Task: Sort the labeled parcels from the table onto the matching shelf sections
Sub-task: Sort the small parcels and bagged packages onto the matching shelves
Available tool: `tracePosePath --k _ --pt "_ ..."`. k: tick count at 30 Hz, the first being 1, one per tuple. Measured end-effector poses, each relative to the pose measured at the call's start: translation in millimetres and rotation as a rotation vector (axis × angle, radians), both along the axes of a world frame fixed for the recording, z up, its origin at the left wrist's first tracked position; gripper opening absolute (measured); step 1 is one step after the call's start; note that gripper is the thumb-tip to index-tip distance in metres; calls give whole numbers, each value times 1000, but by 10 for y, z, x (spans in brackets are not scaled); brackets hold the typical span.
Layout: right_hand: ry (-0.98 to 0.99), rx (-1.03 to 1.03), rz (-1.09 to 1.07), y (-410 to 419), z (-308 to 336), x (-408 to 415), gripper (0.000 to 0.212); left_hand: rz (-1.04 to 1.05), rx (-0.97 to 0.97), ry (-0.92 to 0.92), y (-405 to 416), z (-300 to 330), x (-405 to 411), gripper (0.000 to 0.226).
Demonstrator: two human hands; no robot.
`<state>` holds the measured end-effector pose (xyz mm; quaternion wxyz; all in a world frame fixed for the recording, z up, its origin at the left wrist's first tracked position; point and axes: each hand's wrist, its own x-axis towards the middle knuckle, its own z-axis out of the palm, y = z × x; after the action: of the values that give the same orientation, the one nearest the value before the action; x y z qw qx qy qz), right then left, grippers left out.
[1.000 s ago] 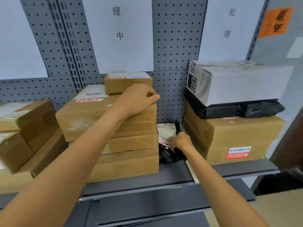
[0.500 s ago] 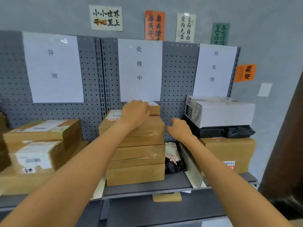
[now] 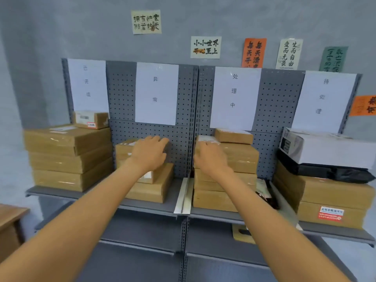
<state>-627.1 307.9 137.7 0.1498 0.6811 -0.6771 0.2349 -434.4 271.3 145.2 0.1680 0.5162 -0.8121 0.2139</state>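
A grey pegboard shelf carries brown cardboard parcels in four sections, each under a white paper sign. My left hand hovers with fingers spread and empty in front of the second section's stack. My right hand is loosely curled, holding nothing, in front of the third section's stack. A black bag parcel with a white label stands wedged between that stack and a slanted divider. The far-left section holds a tall stack.
At the right, a white box lies on a black bag atop cardboard boxes. A metal divider splits the shelf in the middle. A wooden table corner shows at the lower left. Paper notes hang on the wall.
My right hand has let go of the black bag parcel and risen. My left hand has left the third stack's top and moved left. The view has pulled back and swung left.
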Motion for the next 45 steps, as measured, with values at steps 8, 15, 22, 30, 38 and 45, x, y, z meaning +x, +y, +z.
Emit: tracePosePath --k 8,15,22,30,38,45 --pt "55 29 333 -149 -134 1686 32 382 35 57 566 -168 1818 46" --pt "104 22 645 -136 -338 3287 33 724 103 -7 1179 -467 3239 36" --pt "134 133 880 -277 -631 4520 44 973 137 38 1571 -730 4274 31" --pt "133 148 1039 -730 -818 5623 43 1169 167 113 1354 -832 5159 37" --pt "168 139 1148 -1060 -943 6559 40 1250 164 134 1086 -959 5808 38" --pt "226 211 1266 -895 -1146 7460 42 1406 255 188 1517 -1291 6565 40"
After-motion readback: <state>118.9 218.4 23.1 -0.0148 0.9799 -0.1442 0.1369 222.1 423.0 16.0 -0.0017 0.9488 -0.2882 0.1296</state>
